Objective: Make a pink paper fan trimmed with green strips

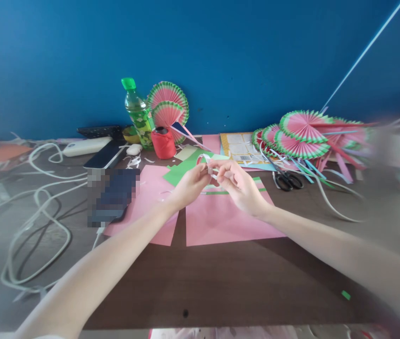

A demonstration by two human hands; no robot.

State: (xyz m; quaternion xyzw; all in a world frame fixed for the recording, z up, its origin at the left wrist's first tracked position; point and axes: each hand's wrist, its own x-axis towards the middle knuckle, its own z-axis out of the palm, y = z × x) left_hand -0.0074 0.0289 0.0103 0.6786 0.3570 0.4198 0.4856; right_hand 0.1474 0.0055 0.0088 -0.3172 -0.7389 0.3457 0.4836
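Above the pink paper sheet [230, 221], my two hands meet near the middle of the table. My left hand [192, 184] is closed on a narrow white ring with some red inside, which looks like a roll of tape [204, 157]. My right hand [238, 184] has thumb and forefinger pinched at the roll's right side, where a pale bit shows; its other fingers are curled. Fingers partly hide the roll. Beneath and behind lie green paper [180, 173], another pink sheet [152, 181] and a strip with green and white edges [259, 184].
A green-capped bottle [140, 117], red spool [164, 143] and pleated watermelon-coloured fan [168, 96] stand at the back. More fans [302, 136] are piled right, near black scissors [288, 181]. A phone [113, 195] and white cables [68, 235] lie left.
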